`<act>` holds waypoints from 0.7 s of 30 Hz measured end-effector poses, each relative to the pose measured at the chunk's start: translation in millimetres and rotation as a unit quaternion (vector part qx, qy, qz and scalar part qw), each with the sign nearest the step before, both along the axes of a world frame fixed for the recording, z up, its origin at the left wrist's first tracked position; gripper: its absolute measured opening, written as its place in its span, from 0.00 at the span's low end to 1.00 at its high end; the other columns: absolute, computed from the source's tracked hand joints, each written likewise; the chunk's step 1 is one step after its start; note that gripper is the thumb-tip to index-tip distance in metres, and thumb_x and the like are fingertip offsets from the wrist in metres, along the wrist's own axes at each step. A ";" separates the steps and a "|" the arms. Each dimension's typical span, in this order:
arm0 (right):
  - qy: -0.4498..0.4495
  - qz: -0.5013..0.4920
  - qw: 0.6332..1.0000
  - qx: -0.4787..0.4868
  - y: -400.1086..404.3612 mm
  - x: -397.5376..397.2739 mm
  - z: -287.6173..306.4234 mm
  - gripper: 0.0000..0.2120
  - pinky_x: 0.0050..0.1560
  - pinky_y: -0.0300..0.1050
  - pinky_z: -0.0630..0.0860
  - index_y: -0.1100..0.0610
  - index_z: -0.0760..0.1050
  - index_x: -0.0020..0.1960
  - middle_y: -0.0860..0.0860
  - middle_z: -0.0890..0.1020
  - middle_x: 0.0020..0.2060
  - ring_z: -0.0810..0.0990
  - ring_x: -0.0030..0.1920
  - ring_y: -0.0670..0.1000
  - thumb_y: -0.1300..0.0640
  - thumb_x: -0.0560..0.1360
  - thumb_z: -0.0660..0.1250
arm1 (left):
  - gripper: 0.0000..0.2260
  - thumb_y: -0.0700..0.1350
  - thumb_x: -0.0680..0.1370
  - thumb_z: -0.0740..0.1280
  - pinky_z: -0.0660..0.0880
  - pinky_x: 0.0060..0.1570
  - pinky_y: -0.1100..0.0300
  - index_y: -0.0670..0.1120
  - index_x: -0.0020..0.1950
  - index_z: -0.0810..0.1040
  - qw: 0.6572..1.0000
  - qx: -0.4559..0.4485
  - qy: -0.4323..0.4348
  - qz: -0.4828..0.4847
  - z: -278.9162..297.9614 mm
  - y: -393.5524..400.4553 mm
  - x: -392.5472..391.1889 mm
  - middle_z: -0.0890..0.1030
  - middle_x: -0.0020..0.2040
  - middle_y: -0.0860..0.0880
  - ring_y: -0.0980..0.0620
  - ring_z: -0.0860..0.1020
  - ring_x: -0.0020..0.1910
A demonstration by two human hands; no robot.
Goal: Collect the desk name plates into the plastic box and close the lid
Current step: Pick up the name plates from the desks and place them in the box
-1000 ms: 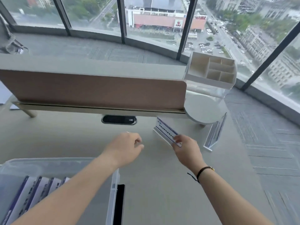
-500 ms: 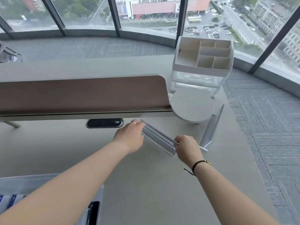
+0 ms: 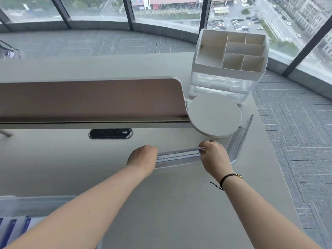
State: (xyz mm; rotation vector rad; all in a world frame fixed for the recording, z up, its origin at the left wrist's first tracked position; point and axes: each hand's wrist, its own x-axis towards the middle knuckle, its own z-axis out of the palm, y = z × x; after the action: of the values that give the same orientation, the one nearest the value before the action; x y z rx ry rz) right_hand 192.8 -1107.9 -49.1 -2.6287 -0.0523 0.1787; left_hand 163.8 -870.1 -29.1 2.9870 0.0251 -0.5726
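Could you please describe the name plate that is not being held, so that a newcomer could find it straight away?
Start at the white desk organiser by the window, at the desk's far right corner, and come towards you past the round white disc. The free name plate stands just right of that disc, near the desk edge. Unlike the held name plate, gripped at both ends, no hand touches it.

- A pale grey desk [image 3: 179, 203] fills the foreground, its right edge running diagonally.
- A brown partition panel [image 3: 89, 97] stands across the desk, with a dark oval cable port [image 3: 110, 133] just below it.
- Grey patterned carpet [image 3: 296, 141] covers the floor.
- Curved floor-to-ceiling windows [image 3: 167, 8] with dark mullions look down on streets, buildings and a car park in daylight.
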 end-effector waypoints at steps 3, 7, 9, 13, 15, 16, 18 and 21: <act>0.002 0.001 1.000 0.010 -0.1 1.1 0.4 0.07 0.41 0.45 0.67 0.56 0.81 0.50 0.56 0.79 0.44 0.77 0.46 0.60 0.61 0.77 0.64 | 0.06 0.40 0.77 0.62 0.65 0.34 0.56 0.44 0.39 0.72 1.000 -0.006 0.005 0.002 -0.3 0.8 -3.4 0.71 0.36 0.47 0.42 0.72 0.37; 0.004 0.022 1.000 0.010 -0.9 -2.2 5.6 0.07 0.41 0.45 0.67 0.56 0.81 0.51 0.54 0.79 0.44 0.77 0.48 0.58 0.60 0.77 0.64 | 0.08 0.40 0.77 0.62 0.65 0.34 0.56 0.45 0.37 0.70 1.000 -0.019 -0.005 0.014 9.9 4.7 -8.3 0.70 0.35 0.48 0.42 0.72 0.36; -0.011 0.024 0.999 0.024 0.0 -5.1 12.4 0.06 0.41 0.46 0.69 0.56 0.80 0.50 0.53 0.79 0.44 0.77 0.47 0.58 0.59 0.77 0.65 | 0.09 0.41 0.79 0.61 0.69 0.35 0.54 0.43 0.39 0.72 0.999 -0.025 -0.016 0.014 23.1 6.5 -12.0 0.71 0.37 0.47 0.41 0.73 0.37; -0.058 0.029 0.996 0.056 8.1 -13.7 35.0 0.04 0.42 0.48 0.73 0.55 0.78 0.50 0.50 0.79 0.48 0.79 0.45 0.56 0.58 0.77 0.67 | 0.11 0.45 0.81 0.59 0.75 0.40 0.50 0.44 0.41 0.72 0.995 -0.055 -0.073 0.030 54.8 13.2 -32.9 0.75 0.43 0.44 0.39 0.76 0.41; -0.077 0.040 0.994 0.066 14.9 -21.2 47.9 0.04 0.44 0.49 0.74 0.55 0.77 0.52 0.50 0.79 0.50 0.80 0.45 0.56 0.57 0.77 0.67 | 0.09 0.45 0.82 0.59 0.74 0.40 0.50 0.46 0.41 0.70 0.990 -0.072 -0.109 0.049 67.2 18.0 -51.5 0.75 0.44 0.46 0.39 0.76 0.41; -0.085 0.047 0.993 0.073 18.8 -25.5 54.9 0.04 0.45 0.50 0.75 0.55 0.76 0.52 0.50 0.79 0.50 0.80 0.45 0.56 0.58 0.77 0.67 | 0.09 0.46 0.82 0.59 0.74 0.40 0.49 0.47 0.42 0.69 0.987 -0.080 -0.125 0.059 72.8 20.7 -62.5 0.75 0.44 0.46 0.40 0.76 0.41; -0.100 0.069 0.989 0.090 28.0 -34.4 70.8 0.04 0.45 0.50 0.77 0.55 0.77 0.52 0.51 0.79 0.49 0.81 0.45 0.56 0.60 0.77 0.68 | 0.09 0.46 0.81 0.61 0.74 0.39 0.49 0.45 0.42 0.70 0.980 -0.099 -0.152 0.079 83.9 27.4 -86.2 0.75 0.44 0.47 0.40 0.77 0.41; -0.126 0.115 0.980 0.101 45.9 -48.3 98.1 0.05 0.44 0.50 0.78 0.55 0.78 0.51 0.50 0.79 0.46 0.81 0.41 0.53 0.61 0.76 0.70 | 0.08 0.47 0.80 0.63 0.76 0.41 0.48 0.44 0.46 0.76 0.967 -0.130 -0.184 0.122 100.3 44.9 -122.3 0.77 0.43 0.48 0.41 0.77 0.42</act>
State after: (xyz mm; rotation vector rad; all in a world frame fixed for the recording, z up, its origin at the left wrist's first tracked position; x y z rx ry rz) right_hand 144.5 -1062.0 49.0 -2.4227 -0.4379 -0.0788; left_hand 41.6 -825.2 71.1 2.7256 0.2640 0.0114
